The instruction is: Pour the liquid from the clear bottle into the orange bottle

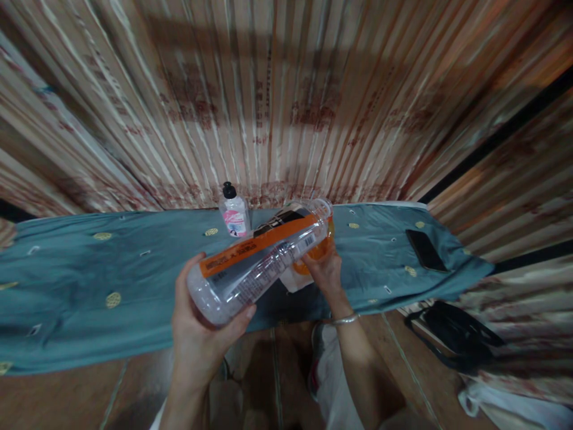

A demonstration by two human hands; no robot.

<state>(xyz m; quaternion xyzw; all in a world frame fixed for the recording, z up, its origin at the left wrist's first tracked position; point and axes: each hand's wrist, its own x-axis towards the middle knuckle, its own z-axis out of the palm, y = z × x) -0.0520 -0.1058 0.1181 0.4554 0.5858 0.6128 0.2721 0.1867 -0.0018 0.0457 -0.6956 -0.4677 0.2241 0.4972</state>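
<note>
My left hand (pixel 199 337) grips the base end of a large clear plastic bottle (pixel 264 254) with an orange and black label. The bottle is tilted, its uncapped-looking mouth pointing up and to the right; how much it contains, if anything, I cannot tell. Behind its neck, my right hand (pixel 329 269) has its fingers closed around a translucent orange container (pixel 308 264), mostly covered by the bottle. The bottle's mouth overlaps that container in the view, and whether they touch is unclear. Beneath them lies a white item (pixel 295 282), partly hidden.
A small pump bottle (pixel 235 216) with a black top and pink label stands at the back of the teal-covered table (pixel 147 286). To the right lies a black phone (pixel 426 249). A black bag (pixel 454 334) sits below on the right. Patterned curtains (pixel 277 107) hang behind.
</note>
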